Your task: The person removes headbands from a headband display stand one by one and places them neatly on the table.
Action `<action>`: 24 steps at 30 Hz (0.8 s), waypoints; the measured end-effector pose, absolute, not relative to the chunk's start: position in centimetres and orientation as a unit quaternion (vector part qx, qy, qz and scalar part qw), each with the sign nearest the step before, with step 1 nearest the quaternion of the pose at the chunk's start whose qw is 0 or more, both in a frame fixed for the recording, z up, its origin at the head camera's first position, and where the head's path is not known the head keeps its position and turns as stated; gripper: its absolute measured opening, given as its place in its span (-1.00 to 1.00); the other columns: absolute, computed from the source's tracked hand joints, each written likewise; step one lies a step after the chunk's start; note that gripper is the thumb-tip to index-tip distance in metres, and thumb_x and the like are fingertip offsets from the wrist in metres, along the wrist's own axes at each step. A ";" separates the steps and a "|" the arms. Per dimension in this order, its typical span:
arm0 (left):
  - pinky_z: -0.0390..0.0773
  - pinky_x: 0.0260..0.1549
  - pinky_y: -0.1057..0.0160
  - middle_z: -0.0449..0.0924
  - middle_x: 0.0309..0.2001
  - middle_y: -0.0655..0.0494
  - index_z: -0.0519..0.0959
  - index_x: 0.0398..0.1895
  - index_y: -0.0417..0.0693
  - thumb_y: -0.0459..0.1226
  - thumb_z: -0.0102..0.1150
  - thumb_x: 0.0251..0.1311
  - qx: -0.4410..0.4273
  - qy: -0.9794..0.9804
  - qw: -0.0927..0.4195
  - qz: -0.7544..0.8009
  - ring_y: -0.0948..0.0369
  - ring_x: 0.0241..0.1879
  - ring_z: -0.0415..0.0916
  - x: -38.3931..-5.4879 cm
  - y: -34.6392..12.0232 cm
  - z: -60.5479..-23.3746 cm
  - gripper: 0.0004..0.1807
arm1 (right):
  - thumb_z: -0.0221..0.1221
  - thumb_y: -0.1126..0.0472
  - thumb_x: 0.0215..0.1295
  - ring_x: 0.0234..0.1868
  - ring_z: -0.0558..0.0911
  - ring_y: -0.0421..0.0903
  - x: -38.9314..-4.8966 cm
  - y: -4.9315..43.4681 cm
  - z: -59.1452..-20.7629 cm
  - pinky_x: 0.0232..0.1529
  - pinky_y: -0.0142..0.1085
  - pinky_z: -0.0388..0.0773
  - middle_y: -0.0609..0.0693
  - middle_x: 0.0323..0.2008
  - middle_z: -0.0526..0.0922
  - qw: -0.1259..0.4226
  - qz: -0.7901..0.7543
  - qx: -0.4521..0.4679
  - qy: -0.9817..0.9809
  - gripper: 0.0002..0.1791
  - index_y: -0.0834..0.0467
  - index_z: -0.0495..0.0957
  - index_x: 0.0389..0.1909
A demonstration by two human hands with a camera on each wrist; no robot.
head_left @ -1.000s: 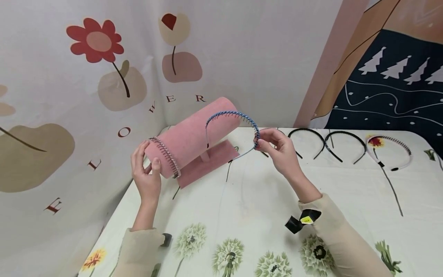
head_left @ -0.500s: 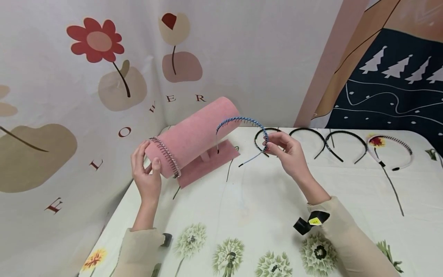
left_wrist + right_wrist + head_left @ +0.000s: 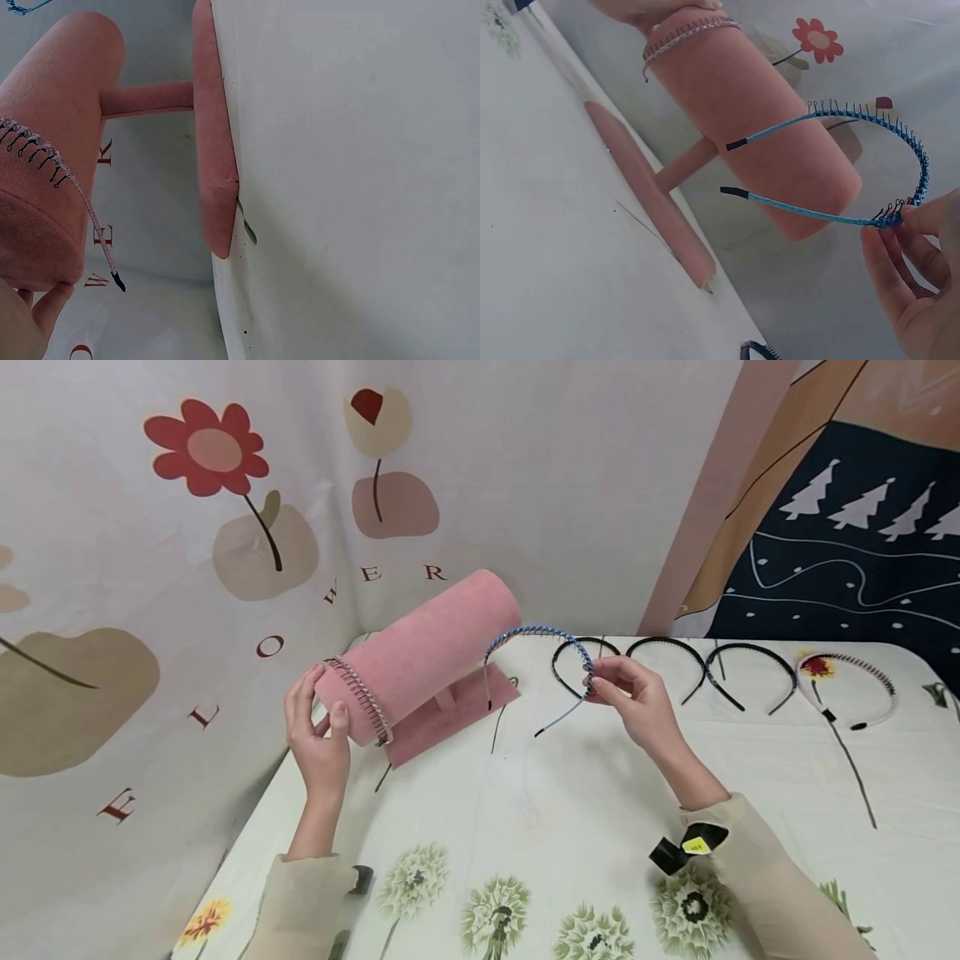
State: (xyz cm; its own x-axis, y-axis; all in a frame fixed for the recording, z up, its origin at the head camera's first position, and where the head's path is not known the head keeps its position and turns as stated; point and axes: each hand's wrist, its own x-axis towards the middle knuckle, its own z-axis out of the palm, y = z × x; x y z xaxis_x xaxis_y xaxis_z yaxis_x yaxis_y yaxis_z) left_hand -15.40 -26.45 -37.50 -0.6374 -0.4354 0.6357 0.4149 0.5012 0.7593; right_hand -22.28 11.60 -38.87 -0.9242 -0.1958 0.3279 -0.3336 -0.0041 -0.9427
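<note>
A pink plush headband stand point(image 3: 431, 652) has a thick roll on a post above a flat base. My left hand point(image 3: 318, 747) grips the roll's near left end, beside a pale pink-grey headband point(image 3: 360, 693) with wire teeth that sits round it. In the left wrist view only a bit of that hand point(image 3: 45, 311) shows, under the roll. My right hand point(image 3: 633, 702) pinches one side of a blue toothed headband point(image 3: 536, 630) between thumb and fingers. Seen from the right wrist, the blue headband point(image 3: 922, 161) has its black-tipped ends pointing toward the roll.
Behind and right of my right hand, several black headbands point(image 3: 663, 641) and a pale pink one point(image 3: 862, 668) lie in a row along the back of the table point(image 3: 585, 827). A flower-print cloth point(image 3: 562, 485) hangs behind the stand.
My right hand has drawn the blue headband rightward and a little down, away from the roll's right end. The left hand and the stand have stayed put.
</note>
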 end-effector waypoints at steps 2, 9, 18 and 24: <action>0.50 -0.07 0.59 0.37 0.35 0.08 0.48 0.33 -0.04 0.05 0.14 0.26 0.008 -0.755 0.427 -0.497 0.22 0.37 0.34 -16.0 -27.2 -38.4 -0.37 | 0.09 0.41 0.40 -0.23 0.67 -0.40 -22.3 11.9 -39.0 -0.16 -0.47 0.67 -0.31 -0.26 0.66 0.048 0.686 0.186 -0.702 -0.72 0.51 0.48 0.04; 0.50 -0.07 0.58 0.36 0.36 0.06 0.48 0.33 -0.03 0.07 0.15 0.26 0.007 -0.752 0.430 -0.499 0.23 0.36 0.35 -16.6 -27.9 -39.1 -0.36 | 0.09 0.39 0.41 -0.25 0.68 -0.37 -22.4 12.8 -39.3 -0.17 -0.48 0.66 -0.28 -0.26 0.67 0.029 0.694 0.176 -0.698 -0.73 0.47 0.49 0.03; 0.50 -0.06 0.59 0.36 0.35 -0.04 0.47 0.32 -0.12 0.04 0.14 0.27 -0.001 -0.752 0.427 -0.502 0.25 0.34 0.35 -15.2 -26.0 -37.0 -0.36 | 0.08 0.35 0.43 -0.29 0.67 -0.40 -22.6 13.8 -40.1 -0.17 -0.49 0.66 -0.33 -0.28 0.66 -0.002 0.679 0.150 -0.719 -0.64 0.53 0.44 0.13; 0.49 -0.05 0.59 0.36 0.35 -0.05 0.47 0.33 -0.11 0.00 0.12 0.28 0.002 -0.757 0.423 -0.498 0.27 0.33 0.35 -14.8 -25.7 -36.5 -0.38 | 0.10 0.31 0.43 -0.26 0.68 -0.40 -22.8 14.7 -41.0 -0.15 -0.48 0.66 -0.29 -0.24 0.69 -0.033 0.696 0.120 -0.707 -0.63 0.49 0.45 0.13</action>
State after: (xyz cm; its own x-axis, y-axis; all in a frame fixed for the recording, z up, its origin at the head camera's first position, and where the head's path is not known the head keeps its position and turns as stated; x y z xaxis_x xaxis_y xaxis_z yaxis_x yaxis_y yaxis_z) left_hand -14.82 -25.69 -36.52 -0.6416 -0.4245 0.6389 0.4192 0.5035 0.7555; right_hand -22.77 14.67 -40.96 -0.9691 -0.2158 0.1194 -0.1227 0.0022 -0.9924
